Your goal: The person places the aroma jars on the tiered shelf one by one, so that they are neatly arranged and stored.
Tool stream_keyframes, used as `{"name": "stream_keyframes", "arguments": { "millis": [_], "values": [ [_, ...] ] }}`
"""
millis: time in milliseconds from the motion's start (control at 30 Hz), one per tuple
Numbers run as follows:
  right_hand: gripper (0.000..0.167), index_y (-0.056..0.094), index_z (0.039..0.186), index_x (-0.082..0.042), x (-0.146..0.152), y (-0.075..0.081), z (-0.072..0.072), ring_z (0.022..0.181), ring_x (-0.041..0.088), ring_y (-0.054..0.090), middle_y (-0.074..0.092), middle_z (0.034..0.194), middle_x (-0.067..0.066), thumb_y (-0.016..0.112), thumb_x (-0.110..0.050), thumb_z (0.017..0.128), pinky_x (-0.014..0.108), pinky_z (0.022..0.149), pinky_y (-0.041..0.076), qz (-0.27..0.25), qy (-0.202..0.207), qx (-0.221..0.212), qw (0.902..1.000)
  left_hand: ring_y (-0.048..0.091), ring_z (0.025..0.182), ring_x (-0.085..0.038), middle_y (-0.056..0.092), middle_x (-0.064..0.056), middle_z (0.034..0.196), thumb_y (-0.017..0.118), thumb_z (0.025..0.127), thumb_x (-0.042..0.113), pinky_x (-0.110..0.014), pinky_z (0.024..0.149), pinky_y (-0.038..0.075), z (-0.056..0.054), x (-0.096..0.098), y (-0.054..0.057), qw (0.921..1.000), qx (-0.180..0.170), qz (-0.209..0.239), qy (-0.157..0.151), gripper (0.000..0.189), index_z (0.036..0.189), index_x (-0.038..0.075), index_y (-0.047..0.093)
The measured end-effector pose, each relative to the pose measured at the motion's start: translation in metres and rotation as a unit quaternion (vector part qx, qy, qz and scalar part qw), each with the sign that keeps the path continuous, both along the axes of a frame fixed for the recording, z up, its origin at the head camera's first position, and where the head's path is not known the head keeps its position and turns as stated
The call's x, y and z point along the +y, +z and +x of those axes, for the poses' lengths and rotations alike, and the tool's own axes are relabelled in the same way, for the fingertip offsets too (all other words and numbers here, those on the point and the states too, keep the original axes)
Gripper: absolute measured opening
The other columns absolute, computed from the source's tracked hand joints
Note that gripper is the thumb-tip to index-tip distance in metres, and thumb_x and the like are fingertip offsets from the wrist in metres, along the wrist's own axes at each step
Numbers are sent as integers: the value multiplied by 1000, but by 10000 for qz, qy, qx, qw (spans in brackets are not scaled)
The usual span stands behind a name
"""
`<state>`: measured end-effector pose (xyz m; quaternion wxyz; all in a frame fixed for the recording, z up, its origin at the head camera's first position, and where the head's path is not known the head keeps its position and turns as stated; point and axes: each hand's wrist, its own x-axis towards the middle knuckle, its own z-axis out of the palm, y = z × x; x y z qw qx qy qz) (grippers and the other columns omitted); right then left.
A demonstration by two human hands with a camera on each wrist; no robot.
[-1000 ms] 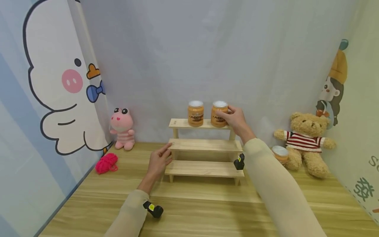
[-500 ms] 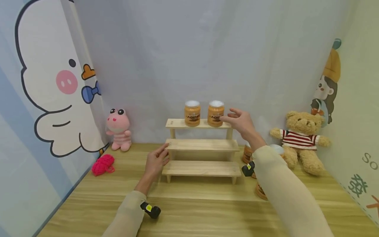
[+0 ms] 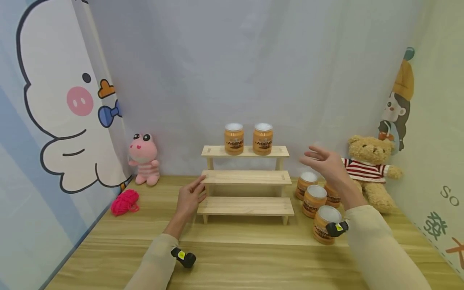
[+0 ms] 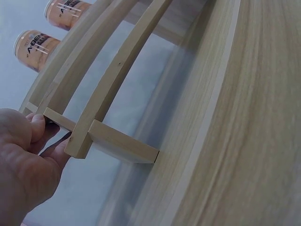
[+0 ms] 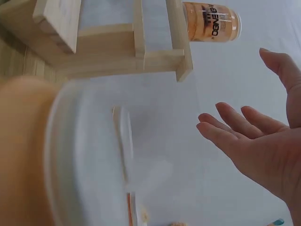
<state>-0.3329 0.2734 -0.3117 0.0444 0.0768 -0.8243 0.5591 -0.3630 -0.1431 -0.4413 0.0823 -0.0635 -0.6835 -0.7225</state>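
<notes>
A three-tier wooden display rack (image 3: 246, 177) stands mid-table. Two orange jars with pale lids, a left jar (image 3: 234, 139) and a right jar (image 3: 262, 139), sit upright side by side on its top tier. My left hand (image 3: 189, 198) holds the rack's left end; in the left wrist view its thumb and fingers (image 4: 59, 149) pinch the wood around the middle tier. My right hand (image 3: 326, 164) hangs in the air right of the rack, fingers spread and holding nothing. Below it stand several more orange jars (image 3: 314, 200). One blurred jar (image 5: 28, 150) looms large in the right wrist view.
A teddy bear (image 3: 367, 173) in a striped sweater sits at the back right, behind the jars. On the left are a pink plush toy (image 3: 145, 159) and a ball of pink yarn (image 3: 125, 202). A pale curtain (image 3: 246, 72) hangs behind the wooden table (image 3: 235, 257).
My right hand has let go of the right jar on the top tier and moved right and down, uncovering the jars on the table. My left hand stays on the rack.
</notes>
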Motion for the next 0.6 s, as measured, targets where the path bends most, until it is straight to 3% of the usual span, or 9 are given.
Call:
{"name": "stream_keyframes", "arguments": {
  "millis": [200,400,600],
  "values": [
    [89,27,160,-11,38,-17,12,145,39,28,40,154,19,72,-46,92,64,116,23,212,-393,-111,9989,48,132,-34,51,-25,138,51,106,7,-41,100,50,2,-1,1,9999,-22,24,-104,40,145,4,53],
    [87,27,158,-3,68,-36,15,140,45,33,39,152,27,71,-42,94,65,111,31,445,-829,14,9956,47,132,-34,51,-25,139,51,106,7,-41,99,49,2,-2,1,9999,-9,19,-137,40,145,4,52],
    [87,26,156,3,85,-54,12,140,48,31,36,152,31,71,-39,95,64,110,33,679,-853,-232,9938,47,133,-35,51,-26,137,50,106,7,-41,100,49,2,-1,2,9999,-1,30,-157,40,145,4,52]
  ]
}}
